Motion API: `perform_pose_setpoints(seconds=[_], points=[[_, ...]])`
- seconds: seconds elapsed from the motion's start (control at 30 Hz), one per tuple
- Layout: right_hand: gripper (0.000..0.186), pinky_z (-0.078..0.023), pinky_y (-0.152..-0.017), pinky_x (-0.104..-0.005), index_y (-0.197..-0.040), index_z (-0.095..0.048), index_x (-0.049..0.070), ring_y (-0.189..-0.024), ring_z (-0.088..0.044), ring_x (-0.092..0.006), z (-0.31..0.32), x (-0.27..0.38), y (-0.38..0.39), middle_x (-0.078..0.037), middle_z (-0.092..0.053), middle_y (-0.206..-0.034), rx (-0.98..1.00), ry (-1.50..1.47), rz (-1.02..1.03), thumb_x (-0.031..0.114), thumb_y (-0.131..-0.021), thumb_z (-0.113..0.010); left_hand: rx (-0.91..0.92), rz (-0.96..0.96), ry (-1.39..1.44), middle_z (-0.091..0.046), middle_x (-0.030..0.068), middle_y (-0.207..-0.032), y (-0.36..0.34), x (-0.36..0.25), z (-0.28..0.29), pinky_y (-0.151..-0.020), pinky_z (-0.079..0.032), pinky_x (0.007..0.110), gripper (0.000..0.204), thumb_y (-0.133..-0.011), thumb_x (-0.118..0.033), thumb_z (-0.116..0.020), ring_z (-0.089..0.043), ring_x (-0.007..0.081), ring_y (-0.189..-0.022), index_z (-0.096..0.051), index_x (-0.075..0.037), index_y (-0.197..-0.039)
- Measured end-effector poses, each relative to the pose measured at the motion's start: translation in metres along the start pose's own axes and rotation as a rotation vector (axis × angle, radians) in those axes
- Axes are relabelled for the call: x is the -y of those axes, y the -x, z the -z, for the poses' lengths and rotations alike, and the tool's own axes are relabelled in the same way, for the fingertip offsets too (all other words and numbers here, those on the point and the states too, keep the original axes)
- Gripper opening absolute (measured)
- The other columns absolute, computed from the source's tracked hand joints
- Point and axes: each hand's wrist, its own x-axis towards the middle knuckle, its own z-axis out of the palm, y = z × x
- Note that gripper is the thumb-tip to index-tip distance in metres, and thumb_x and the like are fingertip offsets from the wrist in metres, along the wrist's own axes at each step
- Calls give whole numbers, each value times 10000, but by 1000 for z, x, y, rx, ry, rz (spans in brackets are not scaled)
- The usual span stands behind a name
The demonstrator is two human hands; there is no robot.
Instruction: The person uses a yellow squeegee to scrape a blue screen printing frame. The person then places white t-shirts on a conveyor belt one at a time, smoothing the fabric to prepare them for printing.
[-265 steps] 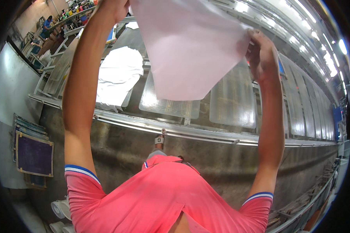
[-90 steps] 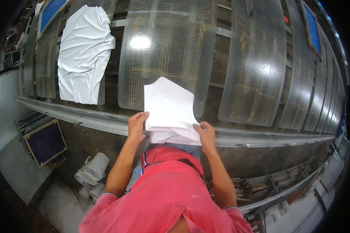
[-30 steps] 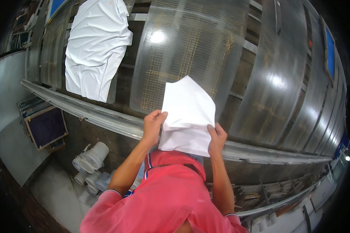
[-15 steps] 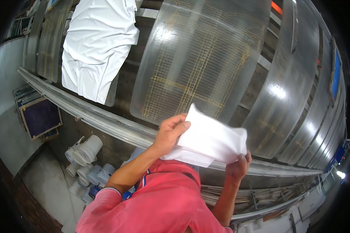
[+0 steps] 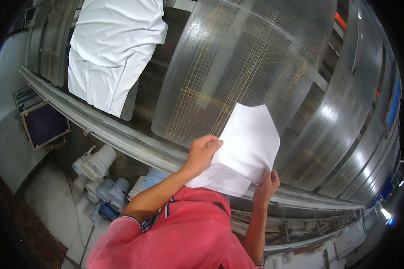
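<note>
A white piece of fabric point(image 5: 249, 139) is stretched between my two hands in front of my body. My left hand point(image 5: 203, 153) pinches its left edge, thumb on top. At its lower right edge my right hand point(image 5: 267, 183) closes on the cloth; some of those fingers are hidden behind it. The upper part stands up over a grey board with yellow grid lines point(image 5: 238, 62), while a lower flap hangs toward my waist. Whether the cloth touches the board, I cannot tell.
To the left, a wrinkled white cloth point(image 5: 114, 49) lies over another board. More grey boards point(image 5: 341, 107) run off to the right. A metal rail point(image 5: 121, 134) passes along their near ends. White and blue buckets point(image 5: 96, 163) and dark framed screens point(image 5: 45, 125) stand at the lower left.
The cloth's upper part has opened out and risen higher above my hands. My right hand has shifted slightly left. The whole view has turned a little.
</note>
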Motion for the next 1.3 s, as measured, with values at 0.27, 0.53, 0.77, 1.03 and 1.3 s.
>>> perform_pose_setpoints(seconds=[0.27,0.53,0.77,1.03,1.3], points=[[132,-376,-595,-218,-846,-617,12,-671,-500,-45,12,-22,17,14,-590,-753,20,27,-14,102,-941,-634,-1,18,-53,-526,-87,-652,11,16,17,-519,-293,193,118,-919,-107,-664,-401,-7,-586,-685,9,-908],[151,-342,-598,-223,-844,-627,-21,-686,-453,-42,8,-33,25,31,-572,-750,36,8,-2,92,-943,-612,15,-27,-134,-576,-40,-648,13,37,32,-492,-346,210,150,-934,-132,-650,-445,9,-567,-675,15,-922],[166,-306,-567,-213,-812,-600,14,-651,-432,-29,5,-38,27,42,-544,-737,41,4,7,114,-941,-633,11,-23,-138,-569,-55,-649,11,42,34,-490,-335,206,145,-931,-135,-655,-437,3,-567,-677,9,-920],[177,-336,-599,-226,-797,-578,-12,-693,-433,-45,9,-39,29,30,-542,-751,54,27,-34,77,-949,-597,14,27,-108,-503,-96,-657,12,42,36,-522,-306,193,127,-923,-119,-668,-396,-7,-593,-678,7,-932],[171,-357,-627,-234,-837,-600,-42,-712,-449,-54,15,-48,27,18,-564,-769,81,27,-20,88,-949,-599,4,18,-163,-481,-99,-639,12,43,38,-514,-293,200,127,-925,-123,-666,-382,-2,-574,-673,4,-929]])
